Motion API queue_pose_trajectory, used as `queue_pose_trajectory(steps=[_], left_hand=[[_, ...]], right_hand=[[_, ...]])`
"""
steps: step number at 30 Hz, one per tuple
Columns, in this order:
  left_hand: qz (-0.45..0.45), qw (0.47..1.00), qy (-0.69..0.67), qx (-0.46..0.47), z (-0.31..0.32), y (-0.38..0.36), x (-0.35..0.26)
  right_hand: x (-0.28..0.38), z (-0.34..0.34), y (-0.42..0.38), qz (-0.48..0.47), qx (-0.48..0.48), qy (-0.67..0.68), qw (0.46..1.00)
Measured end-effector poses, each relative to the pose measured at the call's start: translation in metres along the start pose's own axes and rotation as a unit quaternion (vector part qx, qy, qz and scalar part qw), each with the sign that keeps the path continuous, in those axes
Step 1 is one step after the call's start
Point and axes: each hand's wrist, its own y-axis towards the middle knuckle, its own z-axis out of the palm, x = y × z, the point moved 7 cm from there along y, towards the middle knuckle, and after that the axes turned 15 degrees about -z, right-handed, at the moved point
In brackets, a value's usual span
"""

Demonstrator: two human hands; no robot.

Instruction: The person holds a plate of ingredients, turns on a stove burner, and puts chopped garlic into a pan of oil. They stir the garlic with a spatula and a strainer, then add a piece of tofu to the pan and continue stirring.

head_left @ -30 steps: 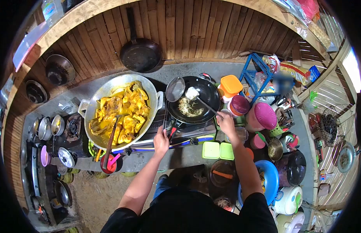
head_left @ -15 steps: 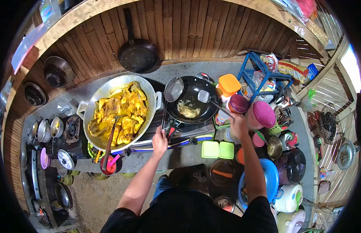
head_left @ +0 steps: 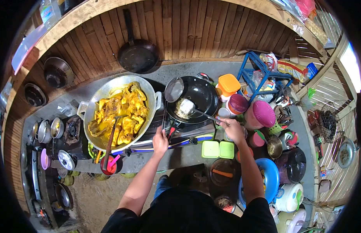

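Observation:
My left hand [head_left: 160,140] is closed around the handle of a round strainer [head_left: 174,90], whose mesh bowl hangs over the left rim of a black wok [head_left: 207,95]. In my right hand [head_left: 232,130] is the handle of a metal spatula [head_left: 187,106]. Its blade lies on a small heap of pale shreds [head_left: 182,113] in the wok's lower left part, covering some of them. Just left of the wok stands a large silver pan [head_left: 86,116] holding yellow chicken pieces [head_left: 130,112] in yellow liquid.
A wooden-handled tool [head_left: 109,143] rests across the large pan's front rim. Right of the wok are an orange-lidded container [head_left: 229,83], pink-lidded tubs [head_left: 263,113] and a blue rack [head_left: 262,73]. Two green-lidded boxes [head_left: 218,150] sit at the counter's front; a blue basin [head_left: 271,180] stands lower right.
My right hand has moved slightly down and left, bringing the spatula blade from the wok's upper right onto the pale shreds. My left hand and the strainer have stayed put.

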Motion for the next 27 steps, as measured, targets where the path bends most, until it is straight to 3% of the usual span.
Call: queue_pose_trajectory(steps=[2, 5, 8, 12, 18, 20, 22, 25, 27], left_hand=[[0.004, 1.000, -0.001, -0.002, -0.001, -0.001, -0.003], [-0.015, 0.999, -0.032, 0.019, -0.003, -0.004, -0.006], [-0.048, 0.997, -0.045, 0.035, 0.009, 0.006, 0.013], [-0.009, 1.000, -0.018, 0.002, 0.006, 0.004, 0.009], [-0.008, 1.000, -0.017, 0.002, 0.002, 0.001, 0.002], [-0.033, 0.999, -0.031, 0.024, 0.005, 0.002, 0.008], [0.034, 0.999, -0.004, -0.028, 0.003, 0.003, 0.004], [0.000, 1.000, -0.018, 0.008, 0.007, 0.005, 0.010], [0.007, 1.000, -0.013, 0.000, 0.006, 0.004, 0.008]], right_hand=[[-0.004, 0.000, 0.000, -0.013, -0.022, 0.031, 0.999], [0.006, -0.016, 0.002, -0.039, -0.101, -0.046, 0.993], [0.001, -0.014, 0.008, -0.014, -0.090, -0.122, 0.988], [-0.013, 0.002, 0.012, -0.005, -0.105, -0.124, 0.987], [-0.019, 0.032, 0.012, -0.017, -0.057, 0.010, 0.998], [-0.017, 0.029, 0.007, -0.027, -0.043, 0.012, 0.999], [-0.016, 0.021, 0.004, -0.038, -0.029, 0.013, 0.999], [-0.004, 0.002, -0.001, -0.067, -0.023, 0.040, 0.997], [0.000, -0.018, -0.003, -0.039, -0.077, -0.035, 0.996]])
